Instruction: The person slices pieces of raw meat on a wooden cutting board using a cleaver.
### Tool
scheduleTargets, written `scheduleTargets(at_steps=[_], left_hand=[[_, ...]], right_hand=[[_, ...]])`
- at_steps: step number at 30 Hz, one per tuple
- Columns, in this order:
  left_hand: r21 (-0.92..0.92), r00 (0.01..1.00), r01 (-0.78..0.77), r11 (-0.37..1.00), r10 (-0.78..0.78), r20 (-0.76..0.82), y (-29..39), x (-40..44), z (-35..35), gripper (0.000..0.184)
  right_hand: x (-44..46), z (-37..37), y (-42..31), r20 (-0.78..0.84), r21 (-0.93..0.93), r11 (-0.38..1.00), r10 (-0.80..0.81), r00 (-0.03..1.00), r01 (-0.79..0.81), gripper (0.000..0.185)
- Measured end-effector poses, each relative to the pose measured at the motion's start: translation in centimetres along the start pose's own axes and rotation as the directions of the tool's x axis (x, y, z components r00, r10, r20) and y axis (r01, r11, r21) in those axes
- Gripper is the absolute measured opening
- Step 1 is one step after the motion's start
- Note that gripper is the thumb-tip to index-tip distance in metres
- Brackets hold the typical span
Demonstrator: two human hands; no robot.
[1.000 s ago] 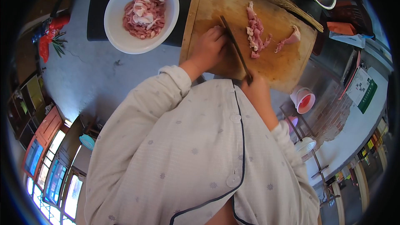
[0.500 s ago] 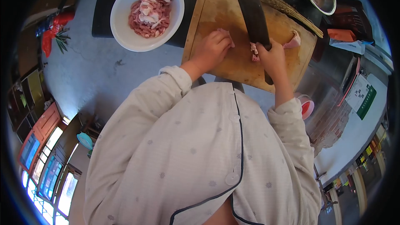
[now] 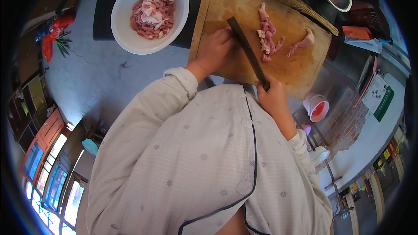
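On the wooden cutting board (image 3: 300, 76), my right hand (image 3: 273, 95) is closed round the handle of a dark cleaver (image 3: 248, 52). The blade stands nearly edge-down and runs up and left toward my left hand (image 3: 216, 50). That hand has its fingers curled on the board, close against the blade; whatever is under them is hidden. Right of the blade lies a row of cut pink meat (image 3: 268, 32). Farther right is a smaller piece of meat with pale fat (image 3: 303, 42). A white bowl (image 3: 124, 30) left of the board holds a heap of cut meat (image 3: 153, 15).
A bundle of dry stalks (image 3: 291, 0) lies along the board's far edge. Beyond it stands a metal bowl (image 3: 344, 0). A dark basket (image 3: 376, 15) and an orange packet (image 3: 357, 32) are at the right. Below the board's right corner is a pink bucket (image 3: 316, 106).
Half a second ago the cleaver lay flatter, over the meat row; it has swung back left beside my left hand. The meat row shows again. My left hand's fingertips are now behind the blade.
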State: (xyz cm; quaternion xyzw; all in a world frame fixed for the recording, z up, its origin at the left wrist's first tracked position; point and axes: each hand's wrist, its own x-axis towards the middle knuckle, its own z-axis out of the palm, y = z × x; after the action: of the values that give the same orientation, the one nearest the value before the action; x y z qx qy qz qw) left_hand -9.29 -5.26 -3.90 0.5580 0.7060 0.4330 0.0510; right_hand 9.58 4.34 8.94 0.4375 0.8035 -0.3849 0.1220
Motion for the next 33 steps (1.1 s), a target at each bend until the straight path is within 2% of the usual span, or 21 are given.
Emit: scheduleTargets(at_steps=[3,6,9,12,14,18,21,24,27,28,31,32,33], left_hand=[[0.003,0.999,0.031,1.0,-0.031,0.015,-0.1,-0.3,0.1,0.026],[-0.016,0.999,0.046,0.999,-0.046,-0.003,0.3,0.1,-0.1,0.028],[-0.015,0.996,0.094,0.995,-0.093,0.012,0.7,0.3,-0.3,0.027],[0.004,0.994,0.106,0.994,-0.106,0.02,0.7,0.2,-0.3,0.027],[-0.056,0.997,0.074,0.996,-0.073,0.004,0.3,0.3,-0.2,0.028],[-0.15,0.999,0.04,0.988,-0.038,0.016,-0.4,0.3,-0.1,0.026],[-0.049,0.995,0.091,0.995,-0.093,-0.024,0.7,0.6,-0.4,0.023],[0.002,0.994,0.102,0.995,-0.102,-0.044,1.0,0.5,-0.3,0.021],[-0.019,0.994,0.058,0.998,-0.059,-0.089,1.0,0.8,-0.2,0.017],[-0.03,0.997,0.046,0.998,-0.048,-0.068,0.9,0.5,-0.1,0.017],[-0.037,0.999,0.02,0.999,-0.021,-0.036,0.0,0.0,-0.2,0.018],[-0.039,0.999,0.018,0.999,-0.02,-0.034,0.1,-0.2,-0.1,0.017],[-0.04,0.999,0.012,0.999,-0.013,-0.031,0.1,-0.2,-0.1,0.015]], right_hand=[[0.9,0.7,-1.1,-0.002,-0.044,0.999,0.01,1.0,-0.01,0.035],[4.1,2.1,-3.8,-0.121,-0.015,0.996,-0.084,0.989,0.083,0.024],[5.5,2.6,-5.2,-0.148,0.014,0.995,-0.097,0.984,0.1,0.028],[3.1,2.3,-2.5,-0.092,-0.014,0.997,-0.077,0.993,0.076,0.032],[-0.2,2.1,0.2,-0.088,-0.008,1.0,-0.021,0.996,0.02,0.033],[0.2,2.5,-0.5,-0.045,-0.091,0.992,0.083,0.996,-0.087,0.035],[5.2,3.0,-3.9,-0.072,-0.082,0.993,-0.09,0.993,0.084,0.037],[9.0,3.8,-5.8,-0.151,-0.079,0.978,-0.201,0.968,0.191,0.035],[10.5,1.0,-4.0,-0.107,0.181,0.954,-0.224,0.969,0.24,0.028],[10.3,-1.2,-4.5,0.109,0.226,0.973,0.016,0.994,-0.041,0.027],[9.9,-2.1,-2.7,0.016,0.304,0.95,0.069,0.998,-0.07,0.026],[9.0,-2.9,-2.5,0.006,0.227,0.97,0.088,0.996,-0.087,0.027],[8.4,-2.7,-2.0,-0.039,0.203,0.979,0.02,0.999,-0.012,0.028]])
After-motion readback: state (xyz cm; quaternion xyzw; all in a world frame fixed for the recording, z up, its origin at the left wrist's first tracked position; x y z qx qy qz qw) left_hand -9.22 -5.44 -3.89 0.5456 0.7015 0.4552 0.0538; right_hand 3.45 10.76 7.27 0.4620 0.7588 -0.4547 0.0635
